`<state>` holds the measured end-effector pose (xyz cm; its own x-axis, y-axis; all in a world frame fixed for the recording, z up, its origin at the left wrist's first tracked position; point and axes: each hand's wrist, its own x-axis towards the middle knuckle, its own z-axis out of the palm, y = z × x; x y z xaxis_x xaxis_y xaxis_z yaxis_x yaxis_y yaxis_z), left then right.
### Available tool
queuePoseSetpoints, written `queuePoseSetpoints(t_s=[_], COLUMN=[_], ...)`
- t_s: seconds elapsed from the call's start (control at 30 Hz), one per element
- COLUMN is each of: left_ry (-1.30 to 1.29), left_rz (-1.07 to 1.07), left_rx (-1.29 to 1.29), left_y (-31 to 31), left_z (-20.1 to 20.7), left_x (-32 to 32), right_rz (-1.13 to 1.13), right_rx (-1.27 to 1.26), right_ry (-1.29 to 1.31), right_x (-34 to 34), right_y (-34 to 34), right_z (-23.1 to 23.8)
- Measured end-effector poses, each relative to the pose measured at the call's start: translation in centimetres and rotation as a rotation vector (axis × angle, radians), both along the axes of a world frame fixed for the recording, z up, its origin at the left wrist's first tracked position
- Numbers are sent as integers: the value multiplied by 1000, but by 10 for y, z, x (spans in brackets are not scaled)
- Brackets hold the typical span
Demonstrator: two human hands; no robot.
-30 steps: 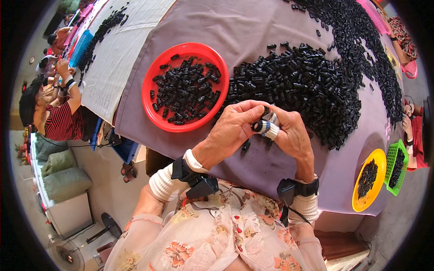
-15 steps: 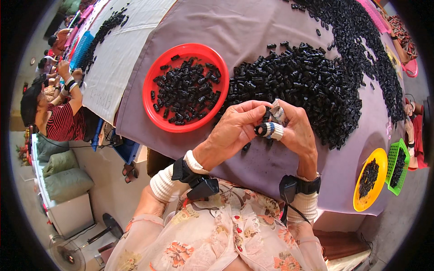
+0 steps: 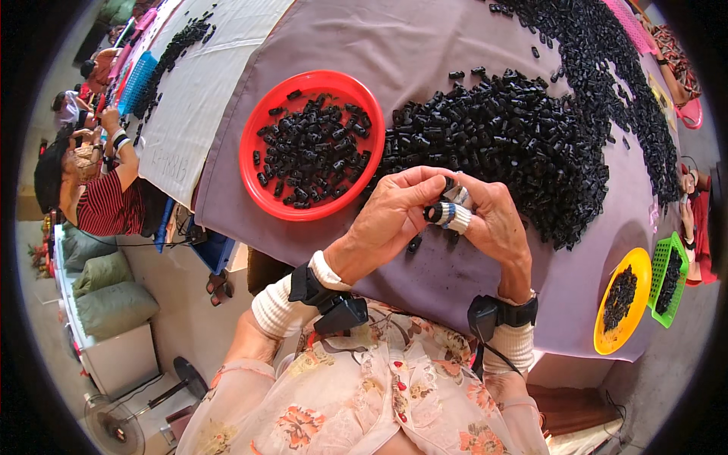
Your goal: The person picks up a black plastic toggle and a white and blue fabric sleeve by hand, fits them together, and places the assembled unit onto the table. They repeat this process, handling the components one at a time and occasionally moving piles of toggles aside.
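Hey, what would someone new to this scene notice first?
Probably the bright red plate, left of centre on the greyish purple cloth, with small black pieces in it. Next, the big black pile to its right. Then the left hand and right hand, close together at the pile's near edge.

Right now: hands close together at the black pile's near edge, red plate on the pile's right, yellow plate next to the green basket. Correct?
One error: the red plate is on the left of the black pile, per the head view. Left hand and right hand, yellow plate and green basket are as you said.
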<state>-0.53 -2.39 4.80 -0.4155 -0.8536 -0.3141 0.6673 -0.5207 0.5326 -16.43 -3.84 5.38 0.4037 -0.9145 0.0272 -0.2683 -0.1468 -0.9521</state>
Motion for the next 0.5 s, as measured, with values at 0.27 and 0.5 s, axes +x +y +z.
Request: queuePoseSetpoints(t_s=[0.27, 0.5], left_ry=[73, -77], left_rz=[-11, -16], left_rx=[44, 3], left_y=[0, -1], left_z=[6, 9], left_x=[-2, 0], right_rz=[-166, -161], right_rx=[-42, -54], right_ry=[-7, 38], right_x=[-3, -1], right_y=[1, 0], right_z=[2, 5])
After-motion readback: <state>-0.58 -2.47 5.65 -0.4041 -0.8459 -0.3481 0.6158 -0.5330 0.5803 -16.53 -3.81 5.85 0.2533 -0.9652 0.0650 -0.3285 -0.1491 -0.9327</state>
